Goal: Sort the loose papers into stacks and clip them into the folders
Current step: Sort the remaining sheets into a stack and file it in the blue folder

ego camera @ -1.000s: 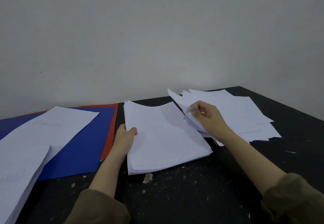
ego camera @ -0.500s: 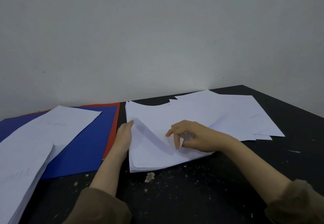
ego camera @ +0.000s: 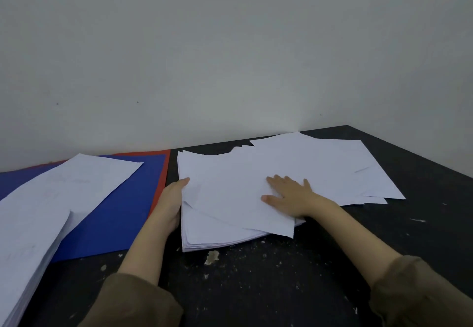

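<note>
The right hand [ego camera: 291, 197] presses flat, fingers spread, squaring a sheet under them while the left hand [ego camera: 172, 202], fingers relaxed, braces the stack [ego camera: 217, 226].

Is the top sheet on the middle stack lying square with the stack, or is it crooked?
Crooked. The top sheet lies turned on the middle stack, one corner overhanging the near edge, under the flat right hand.

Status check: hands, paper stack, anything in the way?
Left hand steadies the middle stack at its left edge. Right hand flat on the skewed top sheet. No clip seen. Nothing blocking.
</note>
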